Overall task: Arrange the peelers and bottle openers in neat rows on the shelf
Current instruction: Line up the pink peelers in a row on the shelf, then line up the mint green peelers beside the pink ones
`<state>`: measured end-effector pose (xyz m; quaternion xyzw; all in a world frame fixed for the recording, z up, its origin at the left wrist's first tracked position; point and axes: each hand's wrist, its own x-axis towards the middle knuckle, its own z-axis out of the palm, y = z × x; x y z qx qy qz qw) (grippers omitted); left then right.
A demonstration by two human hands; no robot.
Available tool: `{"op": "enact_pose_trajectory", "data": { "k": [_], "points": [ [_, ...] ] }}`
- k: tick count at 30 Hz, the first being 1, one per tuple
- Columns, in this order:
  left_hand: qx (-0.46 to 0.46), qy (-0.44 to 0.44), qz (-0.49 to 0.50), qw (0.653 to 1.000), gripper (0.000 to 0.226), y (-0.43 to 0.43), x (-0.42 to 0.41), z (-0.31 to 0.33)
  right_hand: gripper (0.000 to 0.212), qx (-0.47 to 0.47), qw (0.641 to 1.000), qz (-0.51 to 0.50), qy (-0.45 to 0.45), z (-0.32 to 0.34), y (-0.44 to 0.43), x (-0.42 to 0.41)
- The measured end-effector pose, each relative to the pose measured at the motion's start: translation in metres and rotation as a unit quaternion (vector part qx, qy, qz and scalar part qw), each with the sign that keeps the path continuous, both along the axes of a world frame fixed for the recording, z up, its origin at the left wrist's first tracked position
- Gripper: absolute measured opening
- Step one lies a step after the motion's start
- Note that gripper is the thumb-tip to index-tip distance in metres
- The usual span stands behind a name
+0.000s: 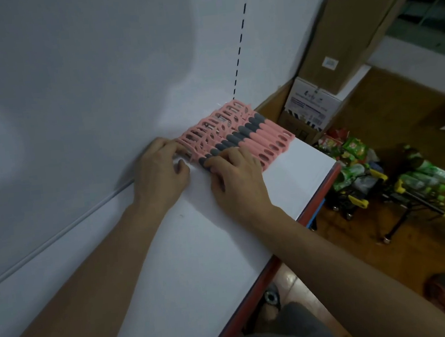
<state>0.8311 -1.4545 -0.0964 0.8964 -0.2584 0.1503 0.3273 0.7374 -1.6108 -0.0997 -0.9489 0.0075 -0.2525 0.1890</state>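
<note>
Head view: pink peelers [253, 135] lie in a tight row at the shelf's [298, 172] far end; left hand [161, 172] bends fingers onto their heads, grip unclear; right hand [236, 176] rests relaxed fingers on the handles

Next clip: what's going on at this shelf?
A person is lining up pink peelers with grey grips side by side on a white shelf, heads toward its back panel. The left hand is at the head end of the nearest peeler; whether it pinches it is unclear. The right hand rests its fingers on the nearest handles. The row looks even.
</note>
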Motion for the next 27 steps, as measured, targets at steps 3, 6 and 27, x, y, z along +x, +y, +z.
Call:
{"op": "enact_pose_trajectory", "data": {
  "k": [3, 6, 27],
  "points": [
    [-0.006, -0.005, -0.007, 1.0, 0.024, -0.001, 0.0, 0.001, 0.032, -0.009, 1.0, 0.0, 0.006, 0.0, 0.0, 0.0],
    [-0.002, -0.005, 0.014, 1.0, 0.016, 0.0, -0.002, 0.001, 0.033, -0.014, 1.0, 0.005, 0.004, -0.001, 0.001, 0.0],
    [0.163, 0.083, 0.099, 0.978, 0.039, 0.121, -0.168, 0.033, 0.043, -0.203, 0.956, 0.1, 0.186, 0.074, 0.033, -0.072]
  ]
}}
